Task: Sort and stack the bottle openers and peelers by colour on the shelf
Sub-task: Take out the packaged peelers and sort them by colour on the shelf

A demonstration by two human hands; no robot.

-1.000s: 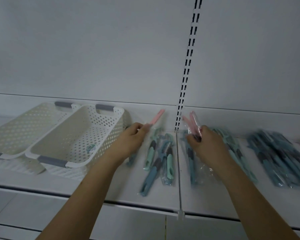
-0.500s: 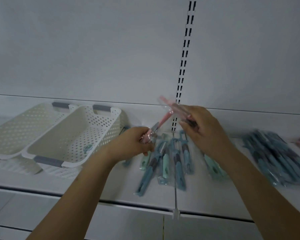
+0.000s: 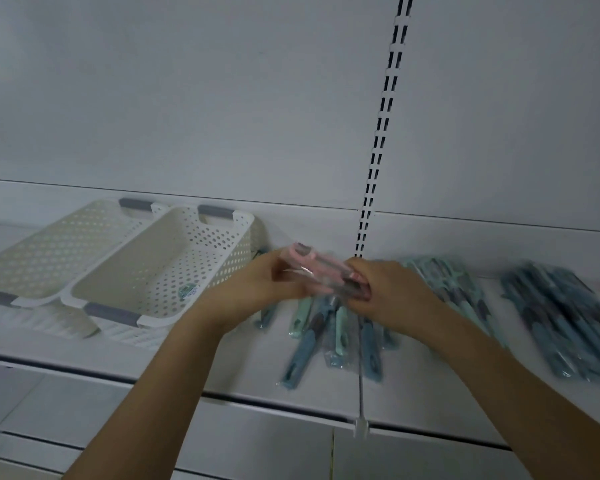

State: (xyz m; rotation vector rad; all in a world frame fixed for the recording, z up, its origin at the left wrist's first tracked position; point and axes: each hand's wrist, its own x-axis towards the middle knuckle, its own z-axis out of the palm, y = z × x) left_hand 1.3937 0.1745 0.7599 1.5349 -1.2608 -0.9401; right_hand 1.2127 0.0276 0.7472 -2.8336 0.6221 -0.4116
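Pink peelers (image 3: 321,270), teal pile (image 3: 565,317), white perforated basket (image 3: 160,271)

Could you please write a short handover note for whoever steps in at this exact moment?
Left hand and right hand together grip a bundle of pink wrapped tools, held above the shelf.
Beneath the hands lies a mixed loose pile of mint and blue tools. A mint stack sits to its right, a dark blue stack further right.
Two white baskets stand at left.
Done: mint and blue stacks begun.
Left: set the pink bundle down as its own stack, then sort the mixed pile.
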